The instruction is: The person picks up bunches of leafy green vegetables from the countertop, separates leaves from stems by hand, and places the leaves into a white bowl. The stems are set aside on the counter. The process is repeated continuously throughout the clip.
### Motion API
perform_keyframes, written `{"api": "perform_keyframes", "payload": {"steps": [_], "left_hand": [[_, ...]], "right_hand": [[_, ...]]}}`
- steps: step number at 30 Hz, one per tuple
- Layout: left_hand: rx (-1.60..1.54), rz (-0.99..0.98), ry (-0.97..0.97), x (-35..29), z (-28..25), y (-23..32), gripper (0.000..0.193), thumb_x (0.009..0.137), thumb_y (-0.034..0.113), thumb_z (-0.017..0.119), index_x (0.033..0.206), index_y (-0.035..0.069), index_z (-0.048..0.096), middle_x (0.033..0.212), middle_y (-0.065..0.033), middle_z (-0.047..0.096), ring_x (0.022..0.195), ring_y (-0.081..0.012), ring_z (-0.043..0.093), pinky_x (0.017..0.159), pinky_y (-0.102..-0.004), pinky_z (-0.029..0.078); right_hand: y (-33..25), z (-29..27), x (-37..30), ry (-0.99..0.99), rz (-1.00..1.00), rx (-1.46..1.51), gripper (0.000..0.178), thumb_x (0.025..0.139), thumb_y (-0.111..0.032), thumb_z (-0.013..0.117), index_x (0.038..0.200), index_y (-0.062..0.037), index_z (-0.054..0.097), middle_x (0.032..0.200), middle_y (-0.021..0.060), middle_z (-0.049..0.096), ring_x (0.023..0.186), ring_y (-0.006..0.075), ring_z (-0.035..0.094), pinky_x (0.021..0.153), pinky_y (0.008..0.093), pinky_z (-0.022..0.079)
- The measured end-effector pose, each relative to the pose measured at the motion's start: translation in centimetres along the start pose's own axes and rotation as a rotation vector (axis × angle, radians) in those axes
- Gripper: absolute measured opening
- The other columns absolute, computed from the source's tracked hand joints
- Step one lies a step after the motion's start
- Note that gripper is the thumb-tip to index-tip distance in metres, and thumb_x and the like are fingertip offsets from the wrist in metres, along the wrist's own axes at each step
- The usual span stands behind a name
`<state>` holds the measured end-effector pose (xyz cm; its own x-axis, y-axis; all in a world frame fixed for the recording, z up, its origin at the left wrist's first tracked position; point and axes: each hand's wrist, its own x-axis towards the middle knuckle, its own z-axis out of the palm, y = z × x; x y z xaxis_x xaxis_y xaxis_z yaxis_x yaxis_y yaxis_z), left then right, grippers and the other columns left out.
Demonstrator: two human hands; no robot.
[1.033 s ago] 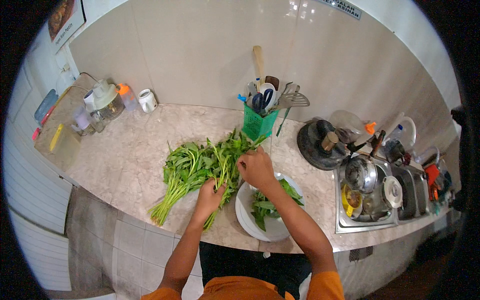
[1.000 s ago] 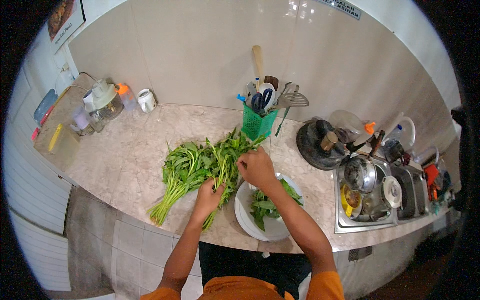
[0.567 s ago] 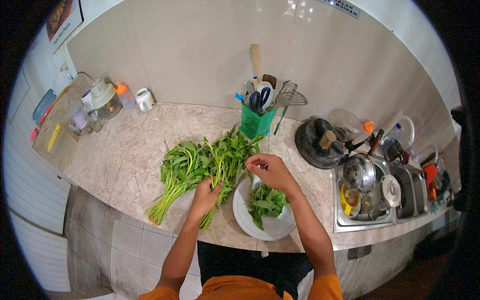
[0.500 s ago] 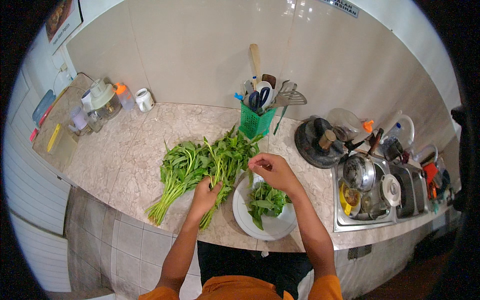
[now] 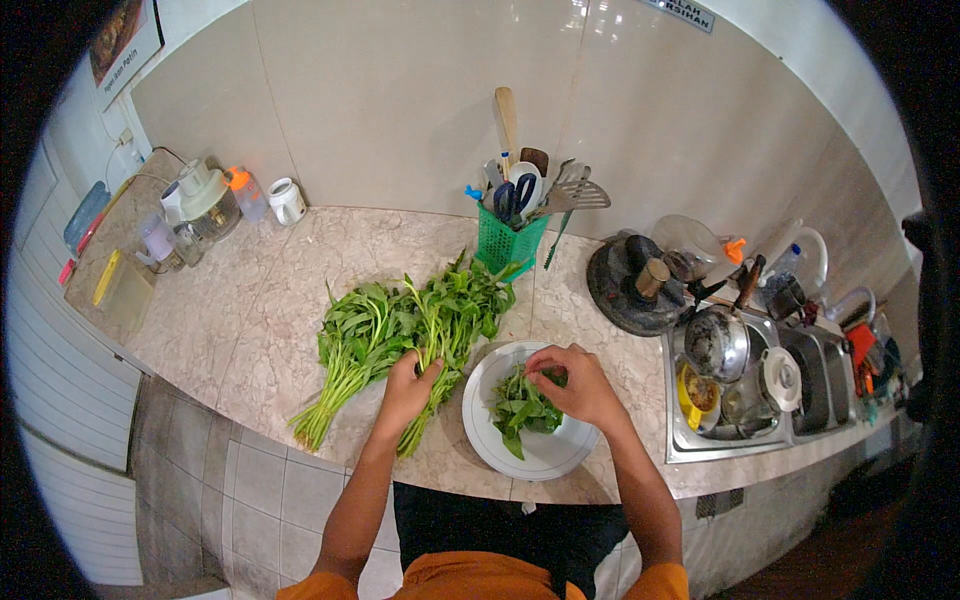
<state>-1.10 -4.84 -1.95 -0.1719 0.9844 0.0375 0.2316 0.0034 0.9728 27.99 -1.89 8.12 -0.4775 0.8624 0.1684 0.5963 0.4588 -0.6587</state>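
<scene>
one bunch (image 5: 355, 345) lies on the counter (image 5: 265, 285); the left hand (image 5: 405, 393) is closed round the stems of a second bunch (image 5: 465, 310) beside it. next, a plate (image 5: 560, 458) holds loose leaves (image 5: 516, 414). over them the right hand (image 5: 582, 387) is narrow; whether it pinches a leaf, i cannot tell.

Setting: kitchen, with a long marbled counter (image 5: 385, 240) against a beige wall (image 5: 400, 120).
Sink (image 5: 720, 449): steel, two basins, a blackened pan (image 5: 714, 345) over one.
Utensil basket (image 5: 508, 246): green, perforated, holding scissors (image 5: 515, 197) and a slotted turner (image 5: 588, 197).
Appliance: food processor (image 5: 211, 203), toward the left.
Food: leafy greens (image 5: 365, 325) on the counter.
</scene>
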Motion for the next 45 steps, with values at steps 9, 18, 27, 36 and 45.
{"api": "perform_keyframes", "payload": {"steps": [9,18,27,36,45], "left_hand": [[-0.048,-0.047,0.004,-0.1,0.0,0.3,0.026,0.099,0.017,0.070,0.120,0.001,0.068,0.109,-0.0076,0.074,0.099,-0.0157,0.066,0.090,-0.0311,0.050],[-0.124,-0.079,0.036,-0.5,-0.3,0.7,0.021,0.100,0.016,0.068,0.115,0.002,0.068,0.100,-0.0031,0.070,0.093,-0.0123,0.061,0.086,-0.0300,0.048],[-0.182,-0.067,0.111,-0.5,-0.3,0.8,0.025,0.101,0.019,0.066,0.117,-0.001,0.066,0.100,-0.0045,0.068,0.096,-0.0141,0.060,0.091,-0.0301,0.046],[-0.699,-0.239,0.103,0.3,-2.0,-0.1,0.020,0.102,0.012,0.063,0.120,0.002,0.063,0.102,-0.0047,0.067,0.090,-0.0148,0.064,0.080,-0.0294,0.052],[-1.026,-0.318,0.001,0.5,-1.4,0.2,0.018,0.103,0.012,0.064,0.120,0.006,0.062,0.113,-0.0085,0.071,0.098,-0.0203,0.071,0.082,-0.0374,0.061]], "right_hand": [[0.8,0.3,0.5,0.151,-0.093,-0.065,0.017,0.087,-0.011,0.076,0.104,-0.0088,0.076,0.110,0.0099,0.076,0.085,0.0277,0.065,0.078,0.0387,0.053],[-1.1,1.0,1.8,0.095,-0.183,-0.009,0.015,0.088,-0.012,0.075,0.102,-0.0080,0.075,0.104,0.0126,0.075,0.091,0.0324,0.064,0.086,0.0413,0.048],[-2.6,5.7,4.7,-0.096,-0.209,-0.180,0.024,0.087,-0.024,0.074,0.108,-0.0116,0.072,0.098,0.0133,0.074,0.095,0.0382,0.061,0.084,0.0487,0.052],[-2.7,6.8,5.6,-0.064,-0.184,-0.183,0.030,0.084,-0.017,0.075,0.113,-0.0072,0.070,0.095,0.0120,0.077,0.090,0.0357,0.062,0.084,0.0457,0.051],[-2.6,7.2,5.6,0.029,-0.158,-0.033,0.039,0.085,-0.017,0.077,0.120,-0.0076,0.062,0.098,0.0100,0.076,0.095,0.0374,0.063,0.085,0.0488,0.053]]}}
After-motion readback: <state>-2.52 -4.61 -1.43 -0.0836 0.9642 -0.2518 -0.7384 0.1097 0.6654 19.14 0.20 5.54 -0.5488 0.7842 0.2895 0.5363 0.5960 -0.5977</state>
